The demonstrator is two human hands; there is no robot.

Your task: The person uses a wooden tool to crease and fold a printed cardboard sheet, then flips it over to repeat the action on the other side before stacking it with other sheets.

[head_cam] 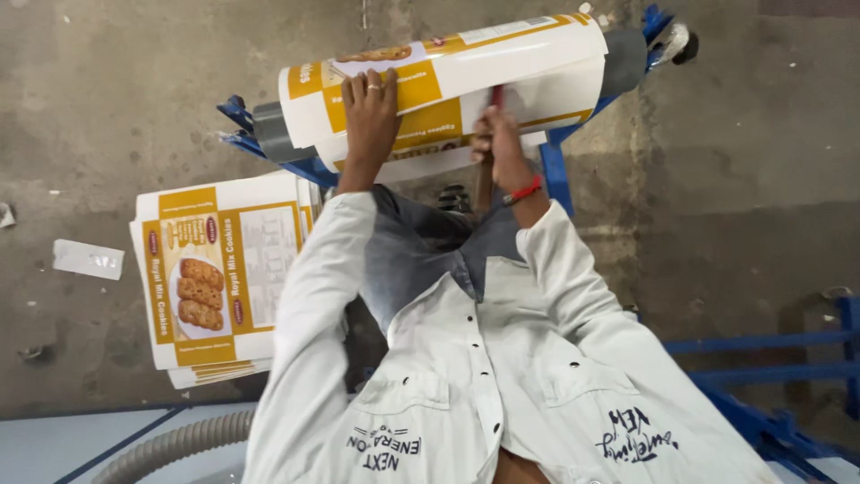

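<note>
A large roll of white and yellow printed packaging film (502, 58) lies across a blue stand (555, 170) on a grey core (269, 130). My left hand (372, 108), with a ring on one finger, presses flat on the roll's left part. My right hand (498, 143), with a red thread at the wrist, is closed around a slim tool with a brown handle (484, 186). The tool's red upper end (495, 95) touches the film's loose edge. My white shirt sleeves and grey trousers fill the lower middle of the view.
A stack of cut printed sheets (215, 278) lies on the concrete floor at the left. A white paper scrap (87, 258) sits beyond it. A grey ribbed hose (170, 444) curves at the bottom left. A blue metal frame (770, 358) stands at the right.
</note>
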